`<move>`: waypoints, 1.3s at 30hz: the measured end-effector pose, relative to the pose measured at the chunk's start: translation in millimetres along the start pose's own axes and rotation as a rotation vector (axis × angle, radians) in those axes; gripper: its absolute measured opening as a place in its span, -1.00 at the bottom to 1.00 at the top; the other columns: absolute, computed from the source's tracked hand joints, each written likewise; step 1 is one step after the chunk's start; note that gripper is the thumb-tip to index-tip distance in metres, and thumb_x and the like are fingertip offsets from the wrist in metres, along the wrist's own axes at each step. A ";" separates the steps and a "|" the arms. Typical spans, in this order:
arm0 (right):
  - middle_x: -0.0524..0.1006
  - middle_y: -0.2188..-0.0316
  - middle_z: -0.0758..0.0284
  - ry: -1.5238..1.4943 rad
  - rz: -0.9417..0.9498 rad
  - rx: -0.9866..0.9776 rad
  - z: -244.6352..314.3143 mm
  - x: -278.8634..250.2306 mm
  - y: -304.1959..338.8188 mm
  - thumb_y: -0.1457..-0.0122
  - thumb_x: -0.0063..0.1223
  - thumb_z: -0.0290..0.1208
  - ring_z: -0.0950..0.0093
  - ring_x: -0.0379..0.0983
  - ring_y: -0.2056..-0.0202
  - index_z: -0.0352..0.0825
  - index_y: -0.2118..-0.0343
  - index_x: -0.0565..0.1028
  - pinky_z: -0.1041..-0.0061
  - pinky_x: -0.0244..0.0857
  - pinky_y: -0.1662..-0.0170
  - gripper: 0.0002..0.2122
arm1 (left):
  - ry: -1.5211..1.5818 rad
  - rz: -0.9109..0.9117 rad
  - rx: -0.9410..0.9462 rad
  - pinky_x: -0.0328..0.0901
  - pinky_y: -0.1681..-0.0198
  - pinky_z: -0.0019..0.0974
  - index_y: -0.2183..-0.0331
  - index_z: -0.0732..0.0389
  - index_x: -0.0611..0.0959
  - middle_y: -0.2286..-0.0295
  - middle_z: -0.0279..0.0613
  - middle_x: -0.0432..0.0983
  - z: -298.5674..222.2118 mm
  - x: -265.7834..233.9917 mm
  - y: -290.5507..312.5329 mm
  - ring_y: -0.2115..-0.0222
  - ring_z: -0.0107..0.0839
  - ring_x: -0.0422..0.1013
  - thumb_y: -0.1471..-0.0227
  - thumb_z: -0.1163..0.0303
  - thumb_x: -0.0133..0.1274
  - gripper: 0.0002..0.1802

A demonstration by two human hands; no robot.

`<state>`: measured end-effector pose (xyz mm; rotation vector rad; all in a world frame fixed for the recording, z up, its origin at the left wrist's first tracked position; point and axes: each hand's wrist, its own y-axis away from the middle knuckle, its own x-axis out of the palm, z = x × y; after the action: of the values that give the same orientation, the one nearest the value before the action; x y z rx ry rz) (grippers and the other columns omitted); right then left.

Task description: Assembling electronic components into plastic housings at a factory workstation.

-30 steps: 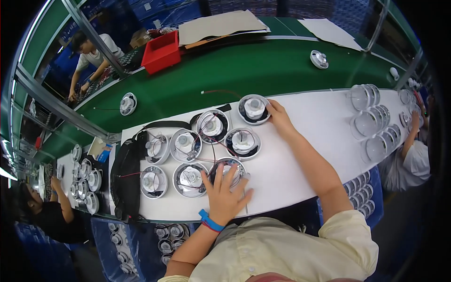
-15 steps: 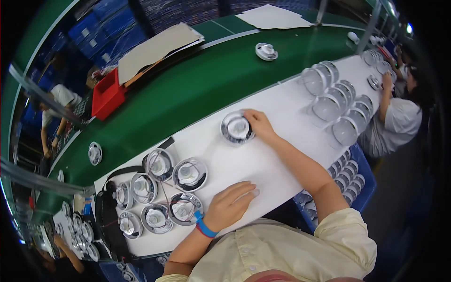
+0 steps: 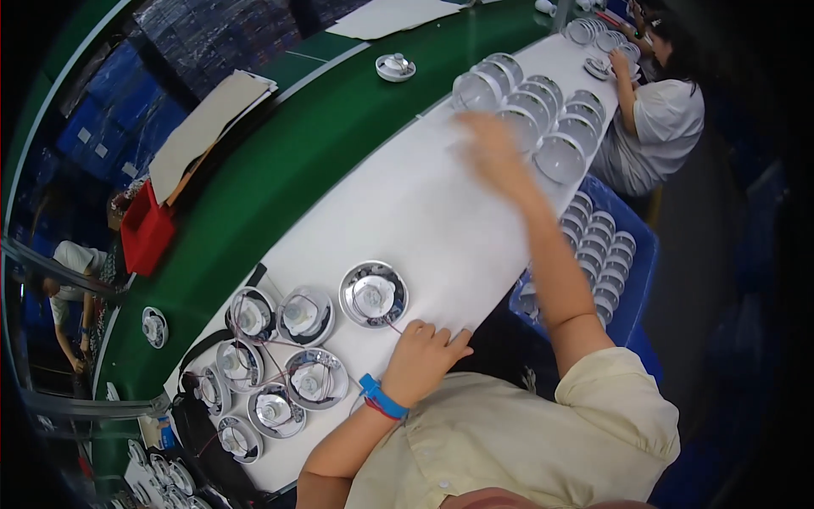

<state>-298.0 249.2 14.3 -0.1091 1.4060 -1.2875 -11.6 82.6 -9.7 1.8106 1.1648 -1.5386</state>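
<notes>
My left hand, with a blue band at the wrist, rests low over the white table's near edge, fingers curled. A thin red wire runs to its fingertips from a round white-rimmed lamp base just beyond; its thumb is hidden. Stretched far forward, my right hand is smeared by motion. It is close to the rows of clear dome covers, and I cannot make out whether it touches one. Several more lamp bases with red wires cluster left of my left hand.
A green conveyor runs along the far side, carrying a lamp base. A red bin and cardboard sheets lie beyond. Under the table's right side sits a blue crate of domes. A co-worker sits at right.
My right hand has let go of a lamp base, now beside the cluster, and moved toward the domes. My left hand's fingers have curled near that base. The view has shifted.
</notes>
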 end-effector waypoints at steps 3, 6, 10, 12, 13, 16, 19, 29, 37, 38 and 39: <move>0.48 0.09 0.13 0.412 0.109 0.312 -71.7 -107.2 26.4 0.02 0.19 -0.51 0.11 0.41 0.04 -0.29 0.04 0.47 0.27 0.27 -0.04 -0.59 | 0.074 0.006 0.064 0.20 0.29 -0.21 0.29 0.09 0.60 0.53 -0.31 0.38 6.7 -10.6 1.6 0.46 -0.33 0.32 -0.04 0.10 0.09 -0.71; 0.51 0.13 0.14 0.240 0.118 0.301 -130.5 -118.8 70.2 -0.02 0.15 -0.51 0.13 0.43 0.07 -0.27 0.04 0.49 0.29 0.31 0.00 -0.63 | 0.223 -0.176 0.115 0.18 0.34 -0.24 0.39 0.07 0.59 0.53 -0.28 0.34 9.8 -26.8 -2.3 0.48 -0.30 0.31 0.02 0.19 0.15 -0.81; 0.53 0.22 0.16 0.208 -0.121 0.200 -103.2 -101.3 67.1 -0.11 0.07 -0.54 0.21 0.46 0.13 -0.28 0.08 0.54 0.38 0.31 0.05 -0.72 | 0.364 -0.490 0.037 0.33 0.29 -0.22 0.30 0.20 0.64 0.41 -0.20 0.43 27.2 -34.3 -7.4 0.34 -0.21 0.41 0.12 0.52 0.23 -0.77; 0.53 0.28 0.19 0.191 -0.068 0.292 -56.8 -93.9 73.4 -0.13 0.04 -0.55 0.28 0.47 0.15 -0.28 0.10 0.56 0.43 0.29 0.07 -0.74 | 0.382 -0.576 -0.099 0.34 0.28 -0.23 0.21 0.20 0.64 0.39 -0.20 0.44 24.9 -33.2 -10.5 0.33 -0.22 0.42 0.12 0.55 0.20 -0.67; 0.52 0.29 0.20 0.213 -0.034 0.303 -30.5 -86.6 77.0 -0.12 0.05 -0.56 0.31 0.47 0.14 -0.29 0.11 0.57 0.45 0.28 0.07 -0.74 | 0.402 -0.657 -0.211 0.35 0.28 -0.24 0.11 0.20 0.63 0.38 -0.21 0.45 22.4 -34.0 -10.2 0.32 -0.24 0.43 0.13 0.59 0.18 -0.57; 0.42 0.08 0.17 -0.027 0.087 0.336 45.0 -69.4 100.9 -0.04 0.13 -0.54 0.26 0.33 -0.04 -0.26 -0.03 0.47 0.38 0.17 -0.11 -0.58 | 0.438 -0.883 -0.277 0.36 0.38 -0.33 0.13 0.26 0.65 0.43 -0.16 0.50 22.6 -29.5 -5.2 0.43 -0.30 0.45 0.16 0.72 0.17 -0.55; 0.30 -0.11 0.14 -0.255 0.268 0.312 80.3 -89.8 114.3 0.06 0.22 -0.50 0.20 0.17 -0.19 -0.26 -0.20 0.26 0.33 0.01 -0.24 -0.33 | 0.499 -1.047 -0.367 0.35 0.45 -0.38 0.25 0.30 0.69 0.48 -0.14 0.53 22.0 -31.4 -8.0 0.51 -0.37 0.45 0.19 0.74 0.20 -0.65; 0.23 -0.19 0.23 -1.107 0.369 0.653 34.9 -19.5 86.6 0.25 0.38 -0.25 0.31 0.17 -0.21 -0.18 -0.29 0.12 0.35 0.11 -0.23 -0.05 | 0.072 -1.086 -0.290 0.24 0.55 -0.32 0.49 0.17 0.66 0.61 -0.29 0.38 33.8 -20.3 -17.1 0.57 -0.30 0.33 0.29 0.64 0.28 -0.78; 0.30 -0.13 0.20 -1.621 0.458 0.894 120.6 -18.5 102.3 0.29 0.31 0.33 0.35 0.26 -0.16 -0.30 -0.25 0.12 0.35 0.23 -0.15 0.10 | -0.076 -0.988 -0.299 0.15 0.50 -0.28 0.47 0.08 0.65 0.63 -0.33 0.26 47.2 -12.6 -12.2 0.55 -0.31 0.26 0.29 0.46 0.34 -0.78; 0.30 -0.13 0.20 -1.620 0.459 0.902 123.4 -18.7 109.3 0.29 0.31 0.33 0.35 0.26 -0.16 -0.30 -0.25 0.12 0.35 0.23 -0.15 0.10 | -0.097 -1.002 -0.260 0.16 0.47 -0.27 0.47 0.08 0.66 0.62 -0.34 0.26 47.5 -14.3 -13.2 0.53 -0.32 0.26 0.29 0.44 0.35 -0.77; 0.30 -0.13 0.19 -1.660 0.522 0.844 124.8 -17.4 116.7 0.28 0.32 0.32 0.35 0.27 -0.16 -0.31 -0.26 0.12 0.35 0.23 -0.15 0.10 | -0.091 -0.998 -0.263 0.16 0.47 -0.27 0.47 0.08 0.66 0.62 -0.34 0.26 47.0 -15.0 -14.6 0.53 -0.32 0.26 0.29 0.44 0.35 -0.77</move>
<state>-131.5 231.0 -23.9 -0.1537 -0.5283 -0.7614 -49.2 47.9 -4.6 0.9683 2.2812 -1.7765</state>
